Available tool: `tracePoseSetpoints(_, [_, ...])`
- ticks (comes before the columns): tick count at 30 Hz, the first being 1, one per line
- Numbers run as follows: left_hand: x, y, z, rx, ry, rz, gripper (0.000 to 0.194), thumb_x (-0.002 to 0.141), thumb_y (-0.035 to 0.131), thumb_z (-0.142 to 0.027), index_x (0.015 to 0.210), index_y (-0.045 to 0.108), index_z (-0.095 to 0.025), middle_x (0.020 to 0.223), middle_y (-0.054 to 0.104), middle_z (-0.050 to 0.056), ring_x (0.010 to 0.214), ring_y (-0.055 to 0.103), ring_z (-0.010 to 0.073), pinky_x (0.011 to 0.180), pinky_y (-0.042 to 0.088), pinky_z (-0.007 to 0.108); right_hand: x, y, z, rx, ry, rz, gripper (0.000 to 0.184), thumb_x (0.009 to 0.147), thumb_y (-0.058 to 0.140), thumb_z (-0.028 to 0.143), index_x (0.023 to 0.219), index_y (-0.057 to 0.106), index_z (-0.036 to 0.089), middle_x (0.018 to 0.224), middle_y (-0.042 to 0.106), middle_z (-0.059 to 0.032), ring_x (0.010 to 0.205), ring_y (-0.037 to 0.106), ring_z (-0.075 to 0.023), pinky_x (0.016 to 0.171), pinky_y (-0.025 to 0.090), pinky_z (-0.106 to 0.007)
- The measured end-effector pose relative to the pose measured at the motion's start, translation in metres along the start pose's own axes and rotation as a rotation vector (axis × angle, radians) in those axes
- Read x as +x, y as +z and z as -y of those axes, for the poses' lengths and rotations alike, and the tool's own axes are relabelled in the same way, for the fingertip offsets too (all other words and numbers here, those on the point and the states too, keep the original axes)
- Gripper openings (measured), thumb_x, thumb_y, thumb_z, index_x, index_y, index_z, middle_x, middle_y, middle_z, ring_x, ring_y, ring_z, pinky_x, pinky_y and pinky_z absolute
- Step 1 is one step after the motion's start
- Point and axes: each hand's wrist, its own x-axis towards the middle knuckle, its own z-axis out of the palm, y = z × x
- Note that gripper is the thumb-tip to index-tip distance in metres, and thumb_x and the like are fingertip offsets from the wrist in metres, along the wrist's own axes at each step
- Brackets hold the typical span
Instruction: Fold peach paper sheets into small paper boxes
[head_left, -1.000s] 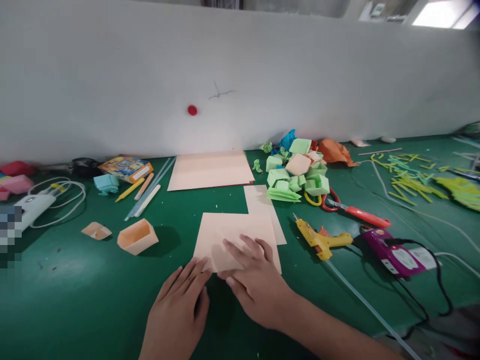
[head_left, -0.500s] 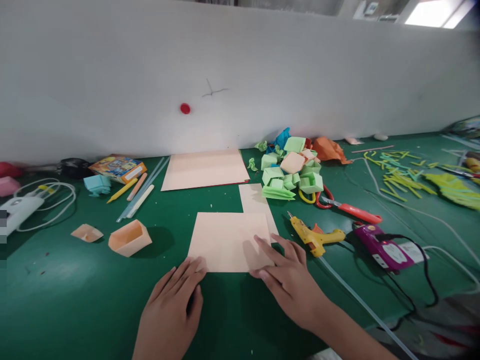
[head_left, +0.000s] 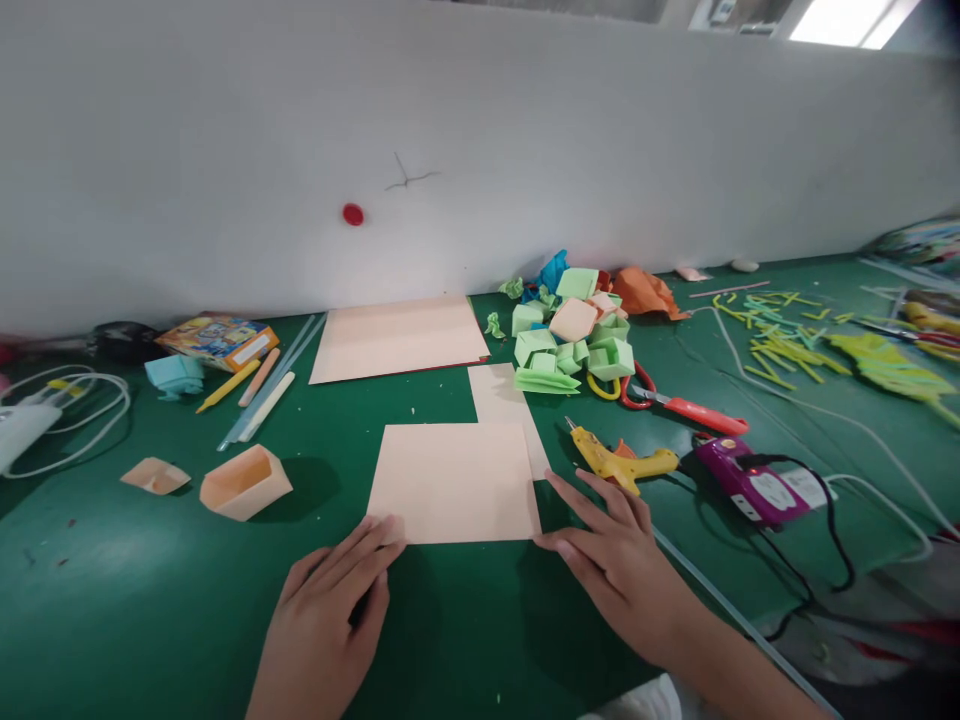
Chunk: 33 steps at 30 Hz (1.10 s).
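A pale peach sheet of paper lies flat on the green table in front of me. My left hand rests with fingers stretched flat, the tips pressing on the sheet's lower left corner. At the lower right corner, the thumb of my right hand touches the edge, its other fingers spread out beside the sheet. Partly under the sheet, a narrower peach strip of paper runs toward the back. Left of the sheet stand an open folded peach paper box and a small folded peach piece.
Behind lies a stack of peach paper. A pile of green paper boxes, red-handled scissors, a yellow glue gun and a purple power block with cords are at right. Glue sticks and a colourful box lie left.
My right hand has slid right along the sheet, from on top of it to its lower right corner. My left hand stays on the left corner. The view has shifted slightly right.
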Motion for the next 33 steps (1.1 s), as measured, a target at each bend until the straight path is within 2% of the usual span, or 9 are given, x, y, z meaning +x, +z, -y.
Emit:
tracePoseSetpoints(4, [-0.003,-0.001,0.003,-0.068,-0.020,-0.021,0.035,0.101,0.046,-0.033,0.129,0.067,-0.036,0.137,0.069,-0.003,0.128,0.064,0.0245,0.095,0.059,0.042,-0.006,0.009,0.001,-0.003,0.005,-0.032,0.038,0.104,0.045,0.031,0.132,0.067,0.042,0.162,0.043,0.0042,0.148,0.035,-0.0351,0.109,0.040,-0.063])
tracePoseSetpoints(6, [-0.003,0.001,0.005,-0.035,-0.081,-0.046,0.037,0.100,0.047,-0.035,0.133,0.064,-0.035,0.140,0.067,-0.001,0.131,0.061,0.0282,0.097,0.057,0.047,-0.008,0.013,0.003,-0.005,-0.001,-0.040,0.038,0.102,0.047,0.029,0.134,0.066,0.040,0.158,0.049,0.0028,0.146,0.039,-0.0338,0.109,0.040,-0.062])
tracePoseSetpoints(10, [-0.001,0.005,0.008,0.071,-0.298,-0.036,0.047,0.098,0.046,-0.046,0.140,0.058,-0.028,0.145,0.063,0.008,0.137,0.053,0.0392,0.097,0.052,0.062,-0.010,0.017,0.008,0.019,-0.010,-0.041,0.041,0.099,0.050,0.023,0.136,0.063,0.035,0.155,0.052,0.0023,0.141,0.046,-0.0306,0.109,0.041,-0.057])
tracePoseSetpoints(13, [0.002,0.007,0.005,0.048,-0.358,0.015,0.050,0.099,0.041,-0.048,0.142,0.055,-0.026,0.146,0.061,0.009,0.138,0.052,0.0393,0.101,0.047,0.065,-0.009,0.017,0.011,0.068,-0.007,-0.037,0.046,0.097,0.051,0.020,0.140,0.059,0.035,0.155,0.052,0.0031,0.141,0.046,-0.0290,0.109,0.042,-0.055])
tracePoseSetpoints(18, [0.002,0.006,0.003,-0.006,-0.355,0.033,0.048,0.099,0.039,-0.045,0.140,0.057,-0.028,0.138,0.068,0.006,0.134,0.057,0.0339,0.101,0.047,0.056,-0.005,0.019,0.016,0.211,0.014,-0.053,0.046,0.096,0.051,0.017,0.138,0.059,0.033,0.149,0.059,0.0014,0.139,0.048,-0.0280,0.109,0.043,-0.054])
tracePoseSetpoints(23, [-0.001,0.003,0.006,-0.058,-0.279,-0.055,0.043,0.099,0.045,-0.045,0.139,0.055,-0.032,0.136,0.069,0.002,0.124,0.064,0.0293,0.097,0.046,0.049,-0.005,0.021,0.021,0.314,0.018,-0.133,0.048,0.093,0.053,0.013,0.136,0.059,0.033,0.147,0.060,-0.0012,0.137,0.051,-0.0278,0.107,0.046,-0.052])
tracePoseSetpoints(29, [0.000,0.001,0.003,-0.021,-0.162,-0.102,0.039,0.101,0.047,-0.041,0.138,0.056,-0.032,0.131,0.072,0.003,0.119,0.067,0.0283,0.096,0.042,0.046,-0.008,0.027,0.022,0.445,0.003,-0.201,0.051,0.094,0.051,0.013,0.141,0.048,0.034,0.142,0.061,-0.0035,0.133,0.052,-0.0238,0.105,0.050,-0.044])
tracePoseSetpoints(33, [0.001,0.003,0.003,-0.016,-0.117,-0.102,0.037,0.101,0.048,-0.040,0.136,0.056,-0.031,0.132,0.071,0.004,0.118,0.067,0.0284,0.096,0.042,0.047,-0.007,0.032,0.023,0.455,0.028,-0.212,0.058,0.089,0.054,0.011,0.141,0.044,0.034,0.135,0.062,-0.0049,0.124,0.056,-0.0265,0.102,0.052,-0.047])
